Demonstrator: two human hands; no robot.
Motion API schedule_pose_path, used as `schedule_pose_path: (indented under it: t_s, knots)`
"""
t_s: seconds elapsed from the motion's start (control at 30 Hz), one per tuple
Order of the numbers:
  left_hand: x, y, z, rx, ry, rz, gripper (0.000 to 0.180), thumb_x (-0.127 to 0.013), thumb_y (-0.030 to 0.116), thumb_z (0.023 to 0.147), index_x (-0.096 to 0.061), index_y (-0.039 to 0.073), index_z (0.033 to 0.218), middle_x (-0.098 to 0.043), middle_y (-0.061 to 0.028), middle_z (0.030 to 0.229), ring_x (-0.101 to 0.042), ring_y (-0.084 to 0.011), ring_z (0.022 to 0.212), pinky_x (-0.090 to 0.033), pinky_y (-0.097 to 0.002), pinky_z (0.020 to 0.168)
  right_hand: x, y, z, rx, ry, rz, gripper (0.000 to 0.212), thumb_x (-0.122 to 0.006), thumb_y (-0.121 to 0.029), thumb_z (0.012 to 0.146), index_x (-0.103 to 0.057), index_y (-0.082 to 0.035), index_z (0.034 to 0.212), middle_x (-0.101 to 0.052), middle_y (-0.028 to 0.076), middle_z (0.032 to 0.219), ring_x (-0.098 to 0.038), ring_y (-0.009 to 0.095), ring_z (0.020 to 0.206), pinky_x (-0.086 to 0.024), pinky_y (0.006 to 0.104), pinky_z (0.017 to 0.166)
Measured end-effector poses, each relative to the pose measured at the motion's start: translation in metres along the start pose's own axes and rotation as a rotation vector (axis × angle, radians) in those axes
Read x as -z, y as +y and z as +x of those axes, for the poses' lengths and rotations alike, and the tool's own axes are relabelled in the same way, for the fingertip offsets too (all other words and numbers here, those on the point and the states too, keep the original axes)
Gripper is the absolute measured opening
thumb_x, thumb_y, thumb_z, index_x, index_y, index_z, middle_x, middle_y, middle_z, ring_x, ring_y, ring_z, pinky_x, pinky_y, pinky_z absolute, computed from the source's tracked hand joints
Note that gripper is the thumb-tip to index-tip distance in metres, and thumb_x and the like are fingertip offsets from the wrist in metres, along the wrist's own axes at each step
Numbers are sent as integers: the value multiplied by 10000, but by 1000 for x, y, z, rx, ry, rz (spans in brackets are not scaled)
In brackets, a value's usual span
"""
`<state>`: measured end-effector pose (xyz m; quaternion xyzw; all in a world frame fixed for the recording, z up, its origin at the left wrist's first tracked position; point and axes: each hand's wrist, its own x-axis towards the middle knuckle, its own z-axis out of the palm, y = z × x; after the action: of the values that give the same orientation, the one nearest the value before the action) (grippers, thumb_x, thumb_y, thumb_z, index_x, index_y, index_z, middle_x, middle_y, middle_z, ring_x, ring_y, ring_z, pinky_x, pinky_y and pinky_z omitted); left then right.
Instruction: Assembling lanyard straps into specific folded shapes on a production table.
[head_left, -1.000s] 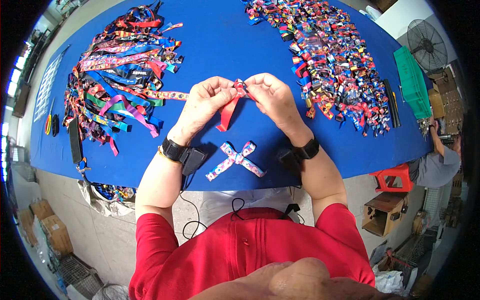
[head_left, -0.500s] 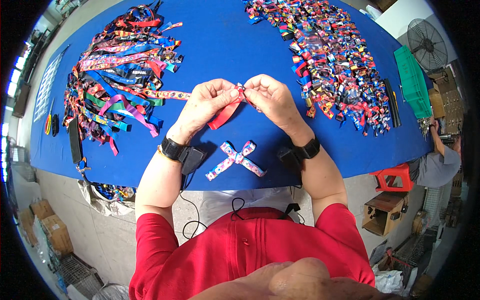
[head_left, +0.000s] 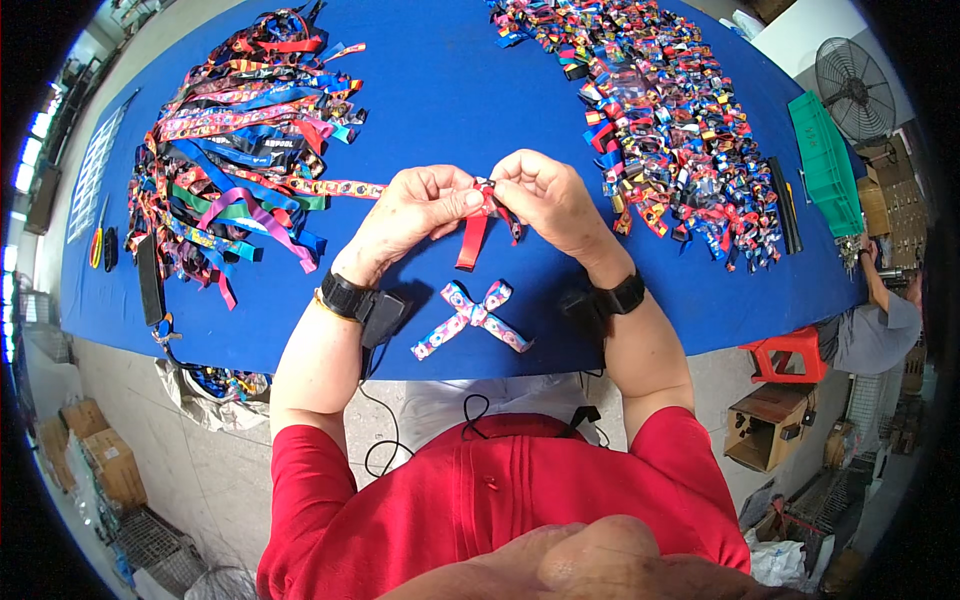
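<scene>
Between my fingertips is a red ribbon (head_left: 472,243), its flat tail hanging toward me and a darker patterned end showing beside it. My left hand (head_left: 423,205) pinches the ribbon from the left, thumb on top. From the right, my right hand (head_left: 545,200) pinches it too, and the folded part between the hands is mostly hidden. On the blue cloth nearer to me lies a tied bow (head_left: 476,316) in pink, white and blue pattern, touched by neither hand.
A heap of loose ribbons (head_left: 235,150) covers the table's left side. Many small bows (head_left: 670,130) are spread at the right. Scissors (head_left: 97,248) lie at the left edge. A green crate (head_left: 825,165) and a fan (head_left: 853,88) stand right, near another person's arm (head_left: 876,283).
The red tail has swung from slanting left to hanging nearly straight toward me. A dark patterned end now shows more under my right fingers. Both hands stay in nearly the same place.
</scene>
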<state>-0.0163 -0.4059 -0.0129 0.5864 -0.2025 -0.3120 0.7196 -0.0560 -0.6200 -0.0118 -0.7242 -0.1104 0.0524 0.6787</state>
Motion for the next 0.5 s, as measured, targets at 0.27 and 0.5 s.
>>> schedule_pose_path:
  t_s: [0.27, 0.5]
  knots:
    - [2, 2, -2, 51, -64, 18, 207, -723, 236, 940, -697, 30, 952, -599, 58, 723, -429, -11, 574, -309, -195, 491, 0, -9, -2, 6, 0, -89, 32, -574, -9, 957, -594, -33, 964, -590, -51, 819, -538, -7, 696, -425, 173, 580]
    - [-4, 9, -4, 42, -26, 73, 197, -728, 229, 935, -673, 39, 931, -601, 46, 734, -437, -23, 567, -314, -205, 483, 1, -10, -3, 30, 54, -156, 51, -580, -15, 946, -601, -17, 993, -608, -36, 833, -560, 4, 713, -445, 180, 598]
